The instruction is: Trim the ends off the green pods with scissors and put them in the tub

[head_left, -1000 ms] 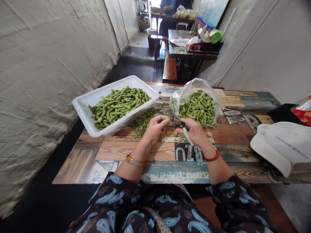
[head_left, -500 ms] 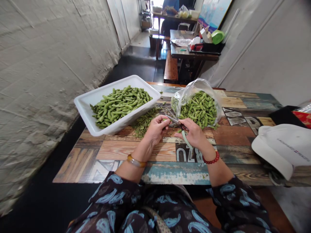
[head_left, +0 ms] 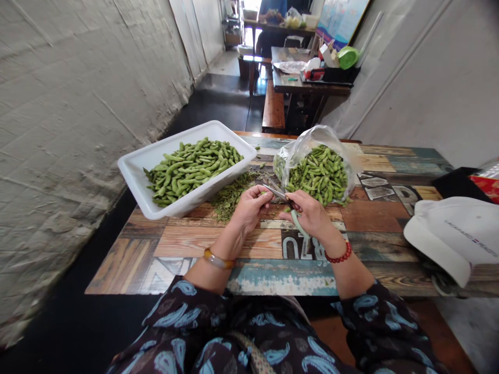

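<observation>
My left hand (head_left: 252, 206) is closed in a pinch, with a bit of green pod (head_left: 264, 193) showing at its fingertips; most of that soybean pod is hidden. Scissors (head_left: 298, 222) with pale green handles are gripped in my right hand (head_left: 310, 212), their blades pointing left to the fingertips of my left hand. Behind my right hand, a clear plastic bag (head_left: 286, 161) lies with its mouth towards me, full of green soybean pods (head_left: 322, 176). To the left stands a white tub (head_left: 146, 205) holding many more pods (head_left: 195, 169). Trimmed stem scraps (head_left: 230, 198) are heaped between tub and bag.
A white cap (head_left: 454, 234) rests at the right of the wood-patterned table (head_left: 218, 239), near a black and red item (head_left: 485, 184). Beyond are a bench (head_left: 273, 106) and a second table with a black tray (head_left: 339, 75). Farther back, a person in blue (head_left: 273, 10) is at another table.
</observation>
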The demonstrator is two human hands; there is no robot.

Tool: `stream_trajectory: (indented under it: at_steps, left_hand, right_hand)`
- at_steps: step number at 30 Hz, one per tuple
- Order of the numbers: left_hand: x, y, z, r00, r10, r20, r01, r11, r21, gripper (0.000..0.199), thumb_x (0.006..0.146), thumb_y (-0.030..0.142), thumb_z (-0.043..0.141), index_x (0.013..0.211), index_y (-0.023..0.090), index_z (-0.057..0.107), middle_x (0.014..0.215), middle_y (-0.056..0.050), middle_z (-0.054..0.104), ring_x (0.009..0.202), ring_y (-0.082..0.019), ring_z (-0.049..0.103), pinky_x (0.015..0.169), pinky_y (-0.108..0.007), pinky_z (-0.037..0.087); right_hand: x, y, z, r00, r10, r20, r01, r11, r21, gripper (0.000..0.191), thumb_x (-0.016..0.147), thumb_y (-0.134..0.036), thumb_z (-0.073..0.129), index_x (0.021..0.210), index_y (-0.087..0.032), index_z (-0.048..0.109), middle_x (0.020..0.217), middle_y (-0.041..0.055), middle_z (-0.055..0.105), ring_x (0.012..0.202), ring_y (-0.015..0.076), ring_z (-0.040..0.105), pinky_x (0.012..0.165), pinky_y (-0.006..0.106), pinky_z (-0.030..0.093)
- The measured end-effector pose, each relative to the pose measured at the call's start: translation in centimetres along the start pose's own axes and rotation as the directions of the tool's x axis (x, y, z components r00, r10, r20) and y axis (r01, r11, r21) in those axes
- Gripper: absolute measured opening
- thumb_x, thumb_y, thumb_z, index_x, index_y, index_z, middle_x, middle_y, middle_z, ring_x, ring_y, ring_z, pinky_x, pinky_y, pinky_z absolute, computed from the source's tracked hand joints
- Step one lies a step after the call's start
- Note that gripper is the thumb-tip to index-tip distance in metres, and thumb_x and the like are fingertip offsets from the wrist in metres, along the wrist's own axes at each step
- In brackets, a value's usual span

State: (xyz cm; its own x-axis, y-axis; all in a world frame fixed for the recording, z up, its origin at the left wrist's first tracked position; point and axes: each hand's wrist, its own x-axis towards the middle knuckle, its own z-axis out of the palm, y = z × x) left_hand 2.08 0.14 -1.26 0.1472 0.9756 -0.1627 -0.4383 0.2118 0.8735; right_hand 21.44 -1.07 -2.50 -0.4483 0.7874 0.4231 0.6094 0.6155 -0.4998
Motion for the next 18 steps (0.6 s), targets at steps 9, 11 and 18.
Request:
stream_trajectory:
  at_steps: [9,11,18]
  left_hand:
    - [0.2,0.3,-0.2,1.0,-0.024,0.017,0.026,0.991,-0.129,0.02,0.068,0.021,0.074,0.078,0.014,0.058,0.08,-0.003,0.067,0.063,-0.009,0.061,0.053,-0.018,0.046]
    - [0.2,0.4,-0.2,0.997,-0.062,0.039,0.068,0.986,-0.153,0.015,0.07,0.018,0.069,0.078,0.014,0.056,0.084,-0.005,0.069,0.069,-0.012,0.065,0.061,-0.022,0.053]
    - [0.1,-0.2,0.0,0.987,-0.129,0.101,0.137,0.987,-0.082,0.016,0.067,0.02,0.069,0.076,0.016,0.057,0.069,0.002,0.056,0.059,-0.009,0.056,0.053,-0.021,0.048]
  right_hand:
    - [0.0,0.9,-0.6,0.987,0.107,-0.122,-0.11,0.994,-0.018,0.038,0.086,-0.045,0.068,0.113,-0.018,0.065,0.093,0.009,0.068,0.085,0.0244,0.065,0.079,0.038,0.054]
    - [0.2,1.2,-1.1,0.965,0.174,-0.196,-0.178,0.984,-0.001,0.039,0.086,-0.046,0.068,0.113,-0.018,0.067,0.091,0.0083,0.069,0.085,0.0242,0.066,0.081,0.038,0.054]
    - [0.4,1.4,-2.0,0.932,0.251,-0.262,-0.231,0.967,0.107,0.04,0.085,-0.048,0.068,0.112,-0.019,0.068,0.088,0.006,0.068,0.081,0.0218,0.066,0.079,0.037,0.054]
